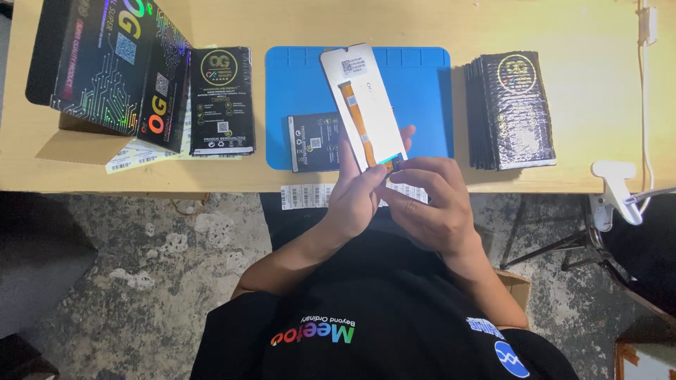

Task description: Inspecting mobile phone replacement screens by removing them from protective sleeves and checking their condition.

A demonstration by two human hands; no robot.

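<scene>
White rectangular phone display panel (pixel 362 105) with an orange ribbon cable running down its back is held up at a slant, its lower end in both hands and its upper end tipped away from the person, above a blue rubber work mat (pixel 415 91). The left hand (pixel 355 193) is closed around the panel's lower left edge, fingers curled along the side and behind it. The right hand (pixel 429 200) is partly closed, its fingertips pinching at the small connector end of the ribbon cable at the panel's bottom corner; the two hands touch each other there.

Just beyond the left hand, a small flat black pack (pixel 313 141) with white markings lies on the mat. Below the hands, at the near edge of the pale wooden table (pixel 577 35), a strip of white barcode stickers (pixel 310 195) sticks out, partly hidden by the left hand.

Further out to the left of the left hand lies a flat black printed box (pixel 222 98), and beyond it a larger open black carton (pixel 105 63) with rainbow circuit patterns stands propped up, with more white sticker sheets (pixel 134 158) under it. To the right of the right hand, well apart, sits a stack of black bubble-wrap pouches (pixel 510 109). At the far right table edge a white clamp (pixel 616 190) grips the table, with a white cord (pixel 644 91) running along above it.
</scene>
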